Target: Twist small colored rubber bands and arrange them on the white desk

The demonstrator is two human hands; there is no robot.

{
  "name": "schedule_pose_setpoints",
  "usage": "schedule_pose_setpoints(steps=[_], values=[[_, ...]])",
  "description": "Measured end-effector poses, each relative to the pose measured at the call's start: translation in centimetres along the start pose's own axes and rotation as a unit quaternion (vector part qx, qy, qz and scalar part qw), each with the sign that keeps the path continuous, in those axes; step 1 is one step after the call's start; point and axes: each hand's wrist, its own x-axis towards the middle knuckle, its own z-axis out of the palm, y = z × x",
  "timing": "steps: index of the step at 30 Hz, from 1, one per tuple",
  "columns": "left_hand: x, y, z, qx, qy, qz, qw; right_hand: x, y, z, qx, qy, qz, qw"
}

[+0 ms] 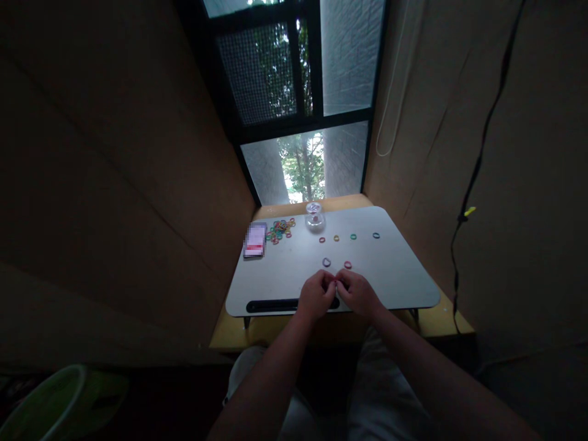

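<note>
My left hand (318, 293) and my right hand (358, 293) meet near the front edge of the white folding table. Both are closed, fingertips pinched together around a small pink-red band (335, 280), mostly hidden by the fingers. Just beyond them lie a pale purple band (326, 262) and a pink band (348, 265). Farther back, spaced in a row, are a red band (322, 240), a yellow band (336, 238), a green band (353, 236) and a dark blue-grey band (376, 235). A pile of mixed coloured bands (281, 229) sits at the back left.
A phone (255, 240) lies at the table's left edge. At the back stands a clear round container (315, 222) with its lid. The white tabletop (404, 275) has a black slot (271, 305) along its front. Walls flank it, and a cable (478, 153) hangs at right.
</note>
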Motion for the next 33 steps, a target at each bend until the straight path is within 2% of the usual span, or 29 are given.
schedule_pose_setpoints(steps=[12,33], values=[[-0.02,0.51,-0.20,-0.004,-0.002,-0.010,1.000,-0.08,-0.07,-0.01,0.002,-0.002,-0.001,1.000],[0.08,0.20,-0.15,0.004,-0.003,-0.007,1.000,0.05,0.18,0.10,0.005,0.002,0.000,1.000]])
